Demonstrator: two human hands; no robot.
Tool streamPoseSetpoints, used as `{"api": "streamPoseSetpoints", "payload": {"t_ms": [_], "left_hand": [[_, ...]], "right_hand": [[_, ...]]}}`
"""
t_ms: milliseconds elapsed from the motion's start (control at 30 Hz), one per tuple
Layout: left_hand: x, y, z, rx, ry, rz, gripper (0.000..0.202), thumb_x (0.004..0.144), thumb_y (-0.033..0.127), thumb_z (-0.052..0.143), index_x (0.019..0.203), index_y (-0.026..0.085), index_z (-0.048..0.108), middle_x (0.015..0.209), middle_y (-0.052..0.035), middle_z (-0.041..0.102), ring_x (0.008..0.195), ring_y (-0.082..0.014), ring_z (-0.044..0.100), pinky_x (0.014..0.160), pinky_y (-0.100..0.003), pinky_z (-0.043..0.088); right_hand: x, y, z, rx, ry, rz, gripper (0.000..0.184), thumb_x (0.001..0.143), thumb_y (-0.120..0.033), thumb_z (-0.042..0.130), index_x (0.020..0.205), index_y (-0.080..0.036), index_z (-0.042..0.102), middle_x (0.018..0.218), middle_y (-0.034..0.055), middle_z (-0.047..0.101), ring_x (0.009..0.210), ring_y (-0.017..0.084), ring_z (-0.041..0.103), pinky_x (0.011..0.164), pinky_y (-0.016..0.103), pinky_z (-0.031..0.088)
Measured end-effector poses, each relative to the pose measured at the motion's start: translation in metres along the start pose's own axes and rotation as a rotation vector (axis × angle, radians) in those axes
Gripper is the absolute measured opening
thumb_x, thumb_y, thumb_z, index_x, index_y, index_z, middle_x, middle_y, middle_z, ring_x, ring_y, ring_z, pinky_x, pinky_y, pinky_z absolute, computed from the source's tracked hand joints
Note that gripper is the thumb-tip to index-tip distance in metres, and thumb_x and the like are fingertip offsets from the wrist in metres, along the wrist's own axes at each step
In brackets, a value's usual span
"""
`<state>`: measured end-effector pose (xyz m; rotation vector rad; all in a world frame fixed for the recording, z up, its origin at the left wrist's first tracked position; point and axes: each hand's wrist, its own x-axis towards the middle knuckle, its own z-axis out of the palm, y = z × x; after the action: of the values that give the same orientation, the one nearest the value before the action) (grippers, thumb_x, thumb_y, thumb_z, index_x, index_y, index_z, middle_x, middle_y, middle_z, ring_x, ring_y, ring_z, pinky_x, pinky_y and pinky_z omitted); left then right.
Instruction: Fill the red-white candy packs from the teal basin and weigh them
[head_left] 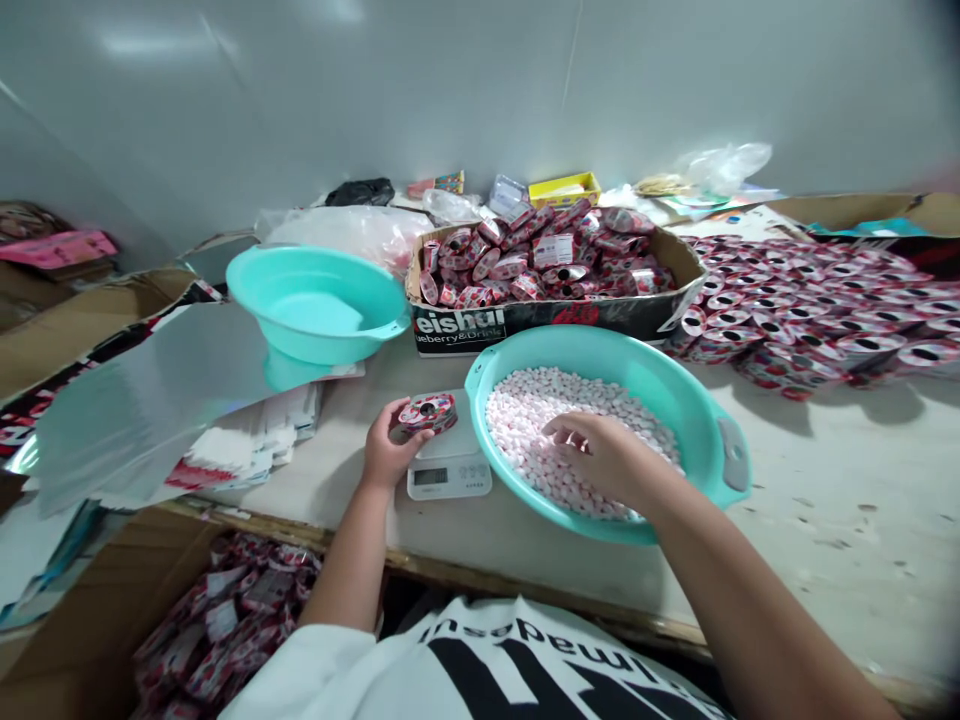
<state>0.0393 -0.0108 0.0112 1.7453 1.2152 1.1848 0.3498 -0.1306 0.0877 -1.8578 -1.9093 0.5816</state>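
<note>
My left hand [391, 446] is closed around a small red-and-white printed packet [429, 411] with a dark round opening on top. The packet is over the plate of a white kitchen scale [450, 478], whose small display is too faint to read. Whether the packet rests on the plate, I cannot tell. Inside a turquoise basin [705, 420], my right hand [596, 450] reaches down to a heap of small white and pale pink tablets [525, 410]. Its fingers are curled at the heap's surface, and what they hold is hidden.
Behind the scale, a cardboard box [465, 335] is heaped with similar packets. Rows of upright packets [810, 300] stand at right. A second turquoise basin [319, 300] and a plastic sheet [150, 400] are left. Below the table edge, another box holds packets [232, 620].
</note>
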Motion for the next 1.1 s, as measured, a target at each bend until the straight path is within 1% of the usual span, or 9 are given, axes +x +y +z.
{"api": "streamPoseSetpoints", "payload": {"t_ms": [100, 200, 267, 400, 500, 633, 900, 1033, 1100], "left_hand": [[0.0015, -0.003, -0.0028, 0.012, 0.082, 0.078, 0.076, 0.073, 0.072, 0.076, 0.119, 0.013, 0.062, 0.115, -0.0149, 0.068, 0.106, -0.0258, 0.068, 0.097, -0.034, 0.055], [0.0045, -0.0056, -0.0035, -0.01, 0.16, 0.096, 0.073, 0.085, 0.079, 0.056, 0.115, 0.013, 0.061, 0.11, -0.0149, 0.068, 0.1, -0.0237, 0.069, 0.092, -0.034, 0.056], [0.0068, -0.0075, -0.003, -0.004, 0.217, 0.084, 0.07, 0.09, 0.078, 0.047, 0.114, 0.013, 0.06, 0.11, -0.0148, 0.068, 0.093, -0.0216, 0.069, 0.087, -0.033, 0.057], [0.0092, -0.0102, -0.0011, 0.018, 0.299, 0.059, 0.065, 0.098, 0.072, 0.038, 0.106, 0.013, 0.063, 0.1, -0.0122, 0.069, 0.079, -0.0176, 0.067, 0.075, -0.029, 0.055], [0.0087, -0.009, -0.0005, 0.036, 0.302, 0.055, 0.061, 0.101, 0.067, 0.036, 0.101, 0.013, 0.066, 0.09, -0.0095, 0.069, 0.075, -0.0171, 0.066, 0.071, -0.027, 0.054], [0.0073, -0.0057, -0.0014, 0.068, 0.289, 0.066, 0.058, 0.102, 0.062, 0.037, 0.094, 0.014, 0.068, 0.083, -0.0075, 0.069, 0.074, -0.0174, 0.066, 0.07, -0.027, 0.053], [0.0065, -0.009, -0.0017, 0.099, 0.24, 0.07, 0.053, 0.104, 0.054, 0.037, 0.09, 0.015, 0.069, 0.083, -0.0069, 0.071, 0.074, -0.0174, 0.067, 0.071, -0.027, 0.052], [0.0058, -0.0073, -0.0032, 0.112, 0.21, 0.093, 0.054, 0.105, 0.053, 0.034, 0.089, 0.015, 0.068, 0.082, -0.0067, 0.07, 0.075, -0.0176, 0.066, 0.071, -0.027, 0.051], [0.0045, -0.0059, -0.0036, 0.121, 0.182, 0.125, 0.053, 0.104, 0.056, 0.036, 0.093, 0.015, 0.068, 0.087, -0.0078, 0.071, 0.08, -0.0187, 0.067, 0.074, -0.028, 0.052]], "right_hand": [[0.0011, 0.0004, -0.0009, 0.036, 0.049, -0.021, 0.027, 0.085, -0.014, 0.053, 0.1, -0.018, 0.075, 0.095, 0.0066, 0.073, 0.077, 0.018, 0.064, 0.067, 0.027, 0.047], [0.0019, -0.0012, -0.0018, 0.072, 0.095, -0.035, 0.028, 0.09, -0.017, 0.051, 0.104, -0.018, 0.075, 0.099, 0.0079, 0.073, 0.082, 0.019, 0.066, 0.07, 0.028, 0.049], [0.0018, -0.0038, -0.0033, 0.09, 0.098, -0.033, 0.028, 0.092, -0.018, 0.05, 0.105, -0.018, 0.075, 0.101, 0.008, 0.072, 0.084, 0.019, 0.066, 0.072, 0.028, 0.049], [0.0004, -0.009, -0.0072, 0.114, 0.089, -0.025, 0.028, 0.094, -0.017, 0.049, 0.106, -0.019, 0.075, 0.106, 0.0077, 0.071, 0.086, 0.018, 0.066, 0.075, 0.028, 0.05], [-0.0007, -0.0091, -0.0074, 0.116, 0.092, -0.025, 0.029, 0.093, -0.014, 0.05, 0.106, -0.02, 0.075, 0.107, 0.0074, 0.07, 0.089, 0.018, 0.066, 0.077, 0.028, 0.05], [-0.0009, -0.0053, -0.0047, 0.113, 0.13, -0.011, 0.032, 0.091, -0.01, 0.048, 0.107, -0.019, 0.075, 0.107, 0.0075, 0.07, 0.094, 0.02, 0.066, 0.08, 0.029, 0.05], [0.0003, -0.0035, -0.0037, 0.14, 0.16, -0.011, 0.029, 0.091, -0.012, 0.049, 0.103, -0.019, 0.074, 0.103, 0.0072, 0.07, 0.087, 0.018, 0.064, 0.075, 0.029, 0.05], [0.0012, -0.0042, -0.004, 0.162, 0.164, 0.014, 0.025, 0.091, -0.015, 0.05, 0.099, -0.018, 0.074, 0.101, 0.0074, 0.069, 0.084, 0.017, 0.064, 0.073, 0.028, 0.05], [0.0015, -0.0034, -0.0037, 0.171, 0.157, 0.028, 0.024, 0.091, -0.017, 0.05, 0.099, -0.018, 0.073, 0.101, 0.0076, 0.069, 0.084, 0.017, 0.064, 0.073, 0.029, 0.05]]}}
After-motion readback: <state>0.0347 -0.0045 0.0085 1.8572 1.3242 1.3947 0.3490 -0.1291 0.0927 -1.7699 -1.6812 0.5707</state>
